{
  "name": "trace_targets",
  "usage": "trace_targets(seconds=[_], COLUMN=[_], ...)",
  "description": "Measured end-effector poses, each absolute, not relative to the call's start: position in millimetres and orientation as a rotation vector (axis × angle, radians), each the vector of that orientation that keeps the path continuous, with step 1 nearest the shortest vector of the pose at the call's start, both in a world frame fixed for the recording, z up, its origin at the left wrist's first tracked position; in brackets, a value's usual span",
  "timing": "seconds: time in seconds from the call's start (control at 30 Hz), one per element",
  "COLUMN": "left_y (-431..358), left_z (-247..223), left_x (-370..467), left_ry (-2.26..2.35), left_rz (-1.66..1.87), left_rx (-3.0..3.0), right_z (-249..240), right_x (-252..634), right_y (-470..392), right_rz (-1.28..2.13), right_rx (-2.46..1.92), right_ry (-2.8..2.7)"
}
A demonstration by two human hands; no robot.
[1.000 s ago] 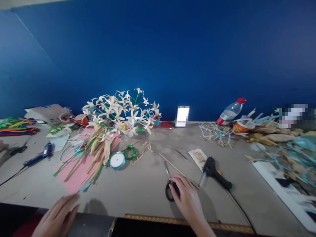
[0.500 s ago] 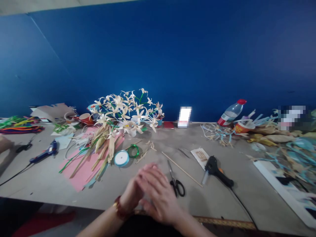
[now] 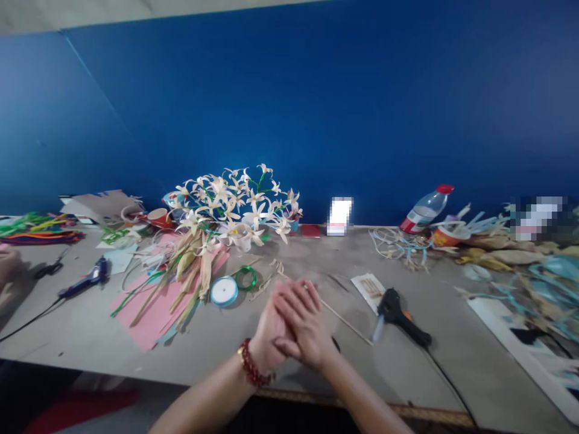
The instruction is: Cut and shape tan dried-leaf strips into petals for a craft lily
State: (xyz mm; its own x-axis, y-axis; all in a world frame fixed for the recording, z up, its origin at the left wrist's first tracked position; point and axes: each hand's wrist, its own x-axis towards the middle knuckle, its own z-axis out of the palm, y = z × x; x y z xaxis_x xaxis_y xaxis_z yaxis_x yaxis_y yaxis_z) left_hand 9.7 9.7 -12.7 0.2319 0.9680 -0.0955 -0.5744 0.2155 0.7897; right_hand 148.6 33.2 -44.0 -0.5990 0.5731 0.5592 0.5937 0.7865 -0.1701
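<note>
My left hand (image 3: pixel 266 343), a dark red beaded bracelet (image 3: pixel 254 364) on its wrist, is clasped with my right hand (image 3: pixel 305 325) above the table's near edge. The right fingers lie folded across the left hand, whose own fingers are largely covered. Nothing shows between the palms, though their inside is hidden. Under and beside the right hand lies a pair of black-handled scissors (image 3: pixel 335 344), almost wholly covered. A thin wooden stick (image 3: pixel 348 320) runs past the fingertips. Left of the hands are a blue-edged ribbon spool (image 3: pixel 225 292) and a coil of green wire (image 3: pixel 245 278).
White flowers (image 3: pixel 239 202) stand at the back above corn husks (image 3: pixel 199 265) and pink paper (image 3: pixel 149 313). To the right are a black glue gun (image 3: pixel 402 316), a bottle (image 3: pixel 425 208) and a white power strip (image 3: pixel 520 355). A blue glue gun (image 3: pixel 85 280) and another person's hand (image 3: pixel 9 265) are left.
My clasped hands have shifted right and slightly forward, pressing closer together. They now cover most of the scissors, which showed plainly before.
</note>
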Motion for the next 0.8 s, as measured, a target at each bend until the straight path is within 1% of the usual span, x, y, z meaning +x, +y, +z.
trace_targets(seconds=[0.03,0.07,0.13,0.17,0.2,0.27,0.37,0.5,0.67,0.8], left_y=[5,-2,-18,-25,-30,-34,-31,-32,-38,-37], left_z=[-9,-7,-10,-15,-22,-41,-61,-62,-54,-54], left_x=[9,4,-17,-31,-46,-75,-100,-102,-91,-81], left_ry=[0.659,0.628,0.625,0.715,0.873,1.233,1.506,1.461,1.446,1.278], left_rz=[1.176,1.149,1.070,1.042,1.008,1.098,1.059,0.847,0.810,0.784], left_rx=[0.734,0.772,1.094,1.312,1.542,1.862,2.059,2.343,2.351,2.386], right_z=[-44,-44,-45,-46,-47,-49,-53,-61,-72,-76], right_x=[148,154,179,194,207,224,223,210,216,226], right_y=[39,48,66,72,72,63,34,10,-2,-2], right_rz=[-0.047,-0.058,-0.110,-0.126,-0.107,0.023,0.202,0.254,0.293,0.174], right_rx=[-0.929,-1.113,-1.407,-1.468,-1.454,-1.337,-1.304,-1.393,-1.428,-1.429], right_ry=[-2.347,-2.241,-1.991,-1.917,-1.897,-1.891,-1.851,-1.784,-1.844,-1.976])
